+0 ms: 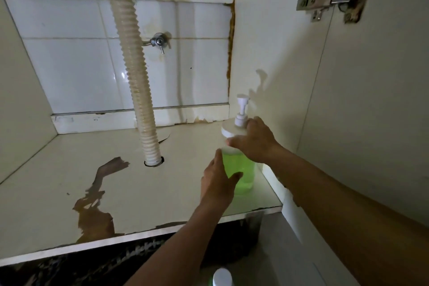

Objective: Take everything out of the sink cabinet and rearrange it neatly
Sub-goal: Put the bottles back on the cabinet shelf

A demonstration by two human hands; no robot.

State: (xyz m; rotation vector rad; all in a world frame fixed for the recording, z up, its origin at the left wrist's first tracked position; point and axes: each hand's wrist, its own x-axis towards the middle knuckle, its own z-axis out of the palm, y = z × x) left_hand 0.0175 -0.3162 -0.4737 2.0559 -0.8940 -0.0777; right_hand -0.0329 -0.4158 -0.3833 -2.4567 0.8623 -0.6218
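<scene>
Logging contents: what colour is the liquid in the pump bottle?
Bright green, under a white pump top; pump bottle, head view.

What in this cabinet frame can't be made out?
- Pump bottle, head view: any label; the left hand and right hand cover much of it.
- White cap: its bottle is cut off by the bottom edge.
- Hose: its upper connection is cut off by the top edge.

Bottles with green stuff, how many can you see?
2: the pump bottle on the cabinet floor, held by both hands; a white-capped bottle, partly cut off, at the bottom edge.
</scene>
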